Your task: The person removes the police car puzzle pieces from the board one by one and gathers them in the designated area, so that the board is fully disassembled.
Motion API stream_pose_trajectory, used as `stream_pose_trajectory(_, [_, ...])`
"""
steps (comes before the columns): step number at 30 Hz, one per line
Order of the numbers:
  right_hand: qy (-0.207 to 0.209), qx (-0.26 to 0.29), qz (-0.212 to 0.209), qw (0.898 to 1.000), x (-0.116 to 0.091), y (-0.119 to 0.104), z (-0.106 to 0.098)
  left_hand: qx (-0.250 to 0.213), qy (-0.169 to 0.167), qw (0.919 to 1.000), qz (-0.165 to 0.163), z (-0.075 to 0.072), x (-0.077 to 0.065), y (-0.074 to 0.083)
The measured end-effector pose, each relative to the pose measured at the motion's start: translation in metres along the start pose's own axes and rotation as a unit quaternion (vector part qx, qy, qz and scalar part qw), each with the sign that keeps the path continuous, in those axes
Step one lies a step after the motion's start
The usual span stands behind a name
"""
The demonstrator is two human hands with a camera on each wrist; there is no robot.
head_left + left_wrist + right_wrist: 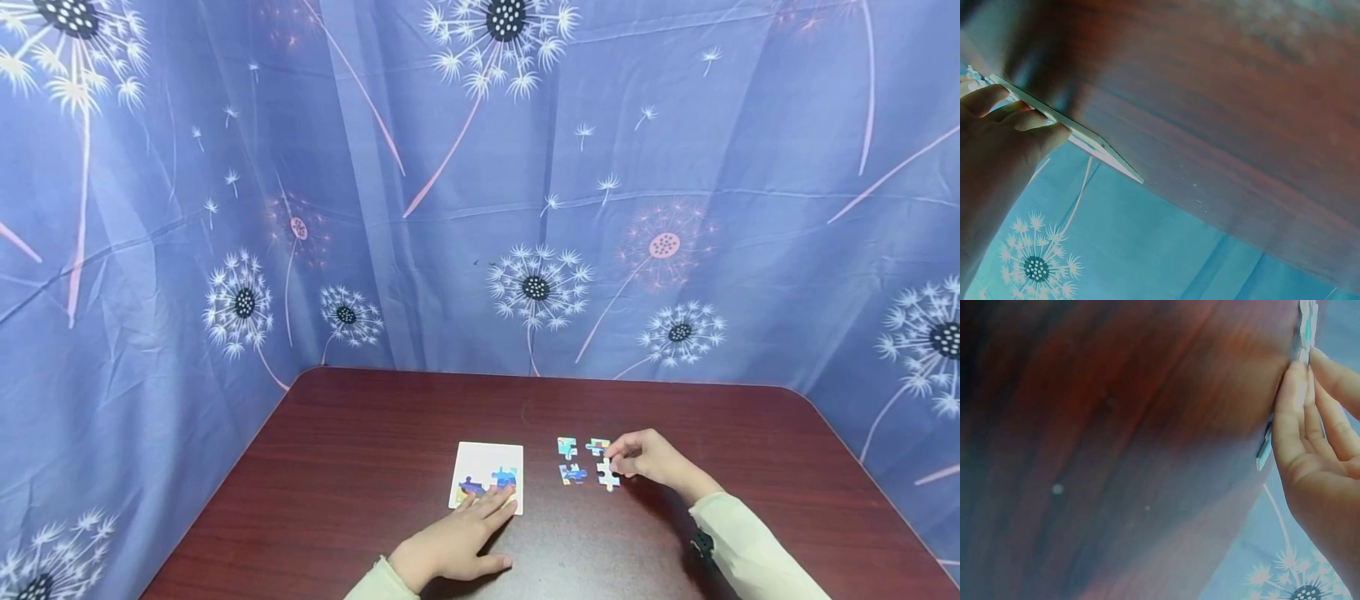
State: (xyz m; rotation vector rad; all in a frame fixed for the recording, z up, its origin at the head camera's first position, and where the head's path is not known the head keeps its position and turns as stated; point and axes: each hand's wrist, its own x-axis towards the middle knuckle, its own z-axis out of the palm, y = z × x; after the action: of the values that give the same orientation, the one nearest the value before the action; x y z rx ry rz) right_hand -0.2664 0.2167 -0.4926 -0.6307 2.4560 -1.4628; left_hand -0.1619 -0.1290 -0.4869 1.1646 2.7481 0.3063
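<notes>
My left hand (467, 533) lies with its fingers stretched out over the lower edge of a white puzzle board (480, 457). Two coloured jigsaw pieces lie on that board just beyond the fingertips, a blue one (504, 476) and a blue-and-yellow one (471, 487), partly covered by the hand. To the right, my right hand (651, 458) pinches a jigsaw piece (606, 467) between thumb and fingers, low over the table. Around it lie a light-blue piece (567, 447), a red-and-blue piece (597, 446) and a dark-blue piece (573, 474). The right wrist view shows the fingers (1290, 406) at the pieces' thin edges.
The dark red wooden table (360, 450) has rounded far corners. A blue curtain (450, 292) with dandelion prints hangs behind the table and along its sides. A black wrist device (702, 543) sits on the right sleeve.
</notes>
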Motion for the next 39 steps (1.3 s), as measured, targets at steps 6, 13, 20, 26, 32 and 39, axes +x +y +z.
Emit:
stream_pose_trajectory(6, [0.012, -0.019, 0.007, 1.000, 0.000, -0.003, 0.002, -0.003, 0.002, 1.0000, -0.001, -0.001, 0.000, 0.000])
stream_pose_trajectory(13, [0.017, -0.034, 0.013, 0.999, 0.001, -0.003, 0.003, -0.002, 0.006, 1.0000, -0.001, -0.001, 0.000, -0.001])
stream_pose_trajectory(20, [0.023, -0.032, 0.013, 0.999, 0.000, -0.004, 0.001, 0.009, 0.010, 0.9999, 0.002, 0.002, 0.002, -0.003])
stream_pose_trajectory(26, [0.022, -0.040, -0.002, 0.999, 0.002, -0.014, 0.003, 0.006, 0.007, 1.0000, 0.001, 0.002, 0.001, -0.003])
stream_pose_trajectory(32, [0.017, -0.048, -0.042, 0.998, 0.016, -0.029, 0.018, 0.001, 0.003, 1.0000, -0.003, -0.001, 0.000, -0.001])
stream_pose_trajectory(39, [-0.002, -0.039, -0.053, 0.998, 0.036, -0.044, 0.051, 0.005, 0.001, 1.0000, -0.006, -0.001, 0.000, 0.001])
